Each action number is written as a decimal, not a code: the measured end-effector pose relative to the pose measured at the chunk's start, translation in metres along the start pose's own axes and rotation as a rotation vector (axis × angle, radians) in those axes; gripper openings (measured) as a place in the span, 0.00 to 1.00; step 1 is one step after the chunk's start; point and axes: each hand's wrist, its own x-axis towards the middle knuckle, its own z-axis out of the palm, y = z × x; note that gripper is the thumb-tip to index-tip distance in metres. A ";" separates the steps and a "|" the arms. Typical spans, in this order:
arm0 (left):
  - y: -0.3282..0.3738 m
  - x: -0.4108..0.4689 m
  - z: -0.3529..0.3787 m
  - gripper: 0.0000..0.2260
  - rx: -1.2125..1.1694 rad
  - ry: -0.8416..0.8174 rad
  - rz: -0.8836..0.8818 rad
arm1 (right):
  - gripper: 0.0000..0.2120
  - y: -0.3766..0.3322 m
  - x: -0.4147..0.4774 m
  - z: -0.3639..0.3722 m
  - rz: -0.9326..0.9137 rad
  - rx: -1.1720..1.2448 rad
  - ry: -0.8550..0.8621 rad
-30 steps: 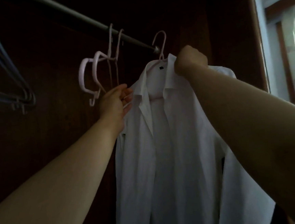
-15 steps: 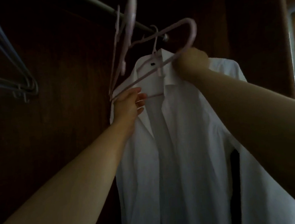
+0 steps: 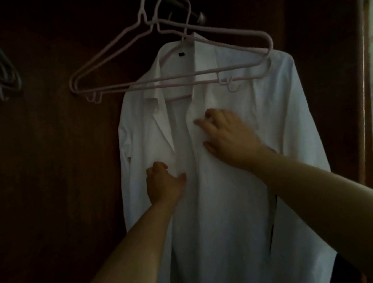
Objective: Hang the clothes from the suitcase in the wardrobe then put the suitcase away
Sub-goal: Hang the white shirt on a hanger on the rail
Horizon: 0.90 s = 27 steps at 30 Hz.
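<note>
Grey hangers (image 3: 6, 73) upper left, untouched. Two spare pink hangers (image 3: 109, 89), let go by left hand, now swing flat across collar. Left hand (image 3: 164, 184) dropped to white shirt (image 3: 231, 205) at centre frame, grip pinching left front edge. Right hand (image 3: 228, 135) off collar, fingers bent on right front; clamped or merely pressing, cannot tell. Shirt hangs from rail (image 3: 175, 3) unaided: garment hung, only straightening left.

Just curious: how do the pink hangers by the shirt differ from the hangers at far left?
The pink hangers hang face-on, overlapping the white shirt; the grey hangers sit angled, apart from it, cut off by the picture's edge. Pink ones look paler than grey ones. Both sets are thin and empty.
</note>
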 end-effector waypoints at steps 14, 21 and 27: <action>-0.019 -0.001 0.026 0.04 -0.146 0.198 0.075 | 0.22 -0.040 -0.003 0.031 -0.449 -0.225 -0.227; -0.022 -0.010 0.022 0.07 -0.244 0.088 0.170 | 0.21 -0.046 0.001 0.042 -0.420 -0.397 -0.463; -0.023 -0.024 0.027 0.10 -0.343 -0.035 0.172 | 0.05 -0.033 -0.004 0.036 -0.470 -0.384 -0.488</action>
